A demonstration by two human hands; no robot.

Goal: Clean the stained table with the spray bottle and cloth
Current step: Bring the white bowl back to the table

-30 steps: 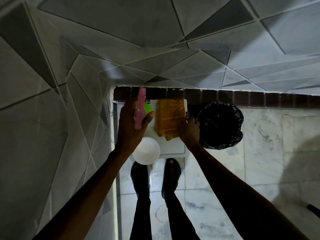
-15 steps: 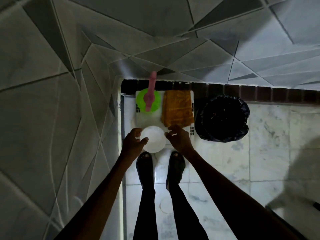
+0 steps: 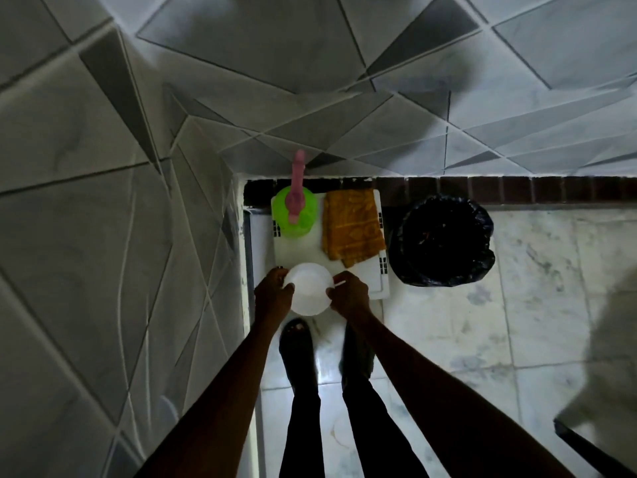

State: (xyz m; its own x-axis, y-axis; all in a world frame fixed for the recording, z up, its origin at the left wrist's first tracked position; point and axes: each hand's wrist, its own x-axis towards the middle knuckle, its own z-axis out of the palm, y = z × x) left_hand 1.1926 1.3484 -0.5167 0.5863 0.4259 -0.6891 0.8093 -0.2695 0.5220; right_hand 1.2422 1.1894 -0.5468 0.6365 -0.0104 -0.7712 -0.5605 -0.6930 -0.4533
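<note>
Both arms reached straight down and forward from the person's body, forearms nearly parallel. The left hand (image 3: pixel 273 294) curled around the left rim of a round white plastic bowl (image 3: pixel 309 288), and the right hand (image 3: pixel 349 295) clasped its right rim, fingers bent and thumbs on the edge, so the bowl was held between them over the near end of the small white plastic table (image 3: pixel 382 274). At the far left corner of the table stood the green spray bottle with a pink trigger head (image 3: pixel 295 211). Just beside it on the right lay the folded orange patterned cloth (image 3: pixel 352 228). A bin lined with a black bag (image 3: pixel 444 240) stood on the floor to the right of the table.
</note>
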